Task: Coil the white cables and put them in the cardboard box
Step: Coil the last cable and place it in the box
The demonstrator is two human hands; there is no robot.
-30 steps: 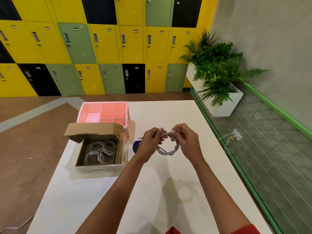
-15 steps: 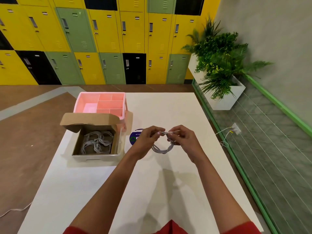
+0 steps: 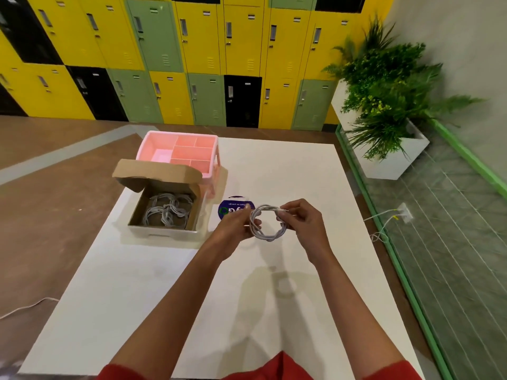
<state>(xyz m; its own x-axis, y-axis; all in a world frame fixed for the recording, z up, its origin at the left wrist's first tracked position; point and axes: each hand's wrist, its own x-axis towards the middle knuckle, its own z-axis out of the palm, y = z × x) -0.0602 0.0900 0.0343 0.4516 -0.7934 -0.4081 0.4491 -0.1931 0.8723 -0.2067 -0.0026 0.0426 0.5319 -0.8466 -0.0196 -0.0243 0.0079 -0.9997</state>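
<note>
I hold a white cable (image 3: 267, 235) wound into a small ring above the white table (image 3: 288, 174). My left hand (image 3: 236, 226) pinches the ring's left side. My right hand (image 3: 301, 223) pinches its upper right, where the plug end sticks out. To the left stands the open cardboard box (image 3: 137, 215), flap raised, with several coiled white cables (image 3: 167, 212) lying inside.
A pink divided organiser (image 3: 181, 152) stands right behind the box. A round blue sticker (image 3: 233, 207) lies on the table under my left hand. Beyond the table's right edge are a green-framed glass partition (image 3: 384, 215) and a white planter (image 3: 392, 160).
Both hands have kept hold of the ring and opened it wider, with the right hand shifting to the plug end. The camera has tilted and turned a little.
</note>
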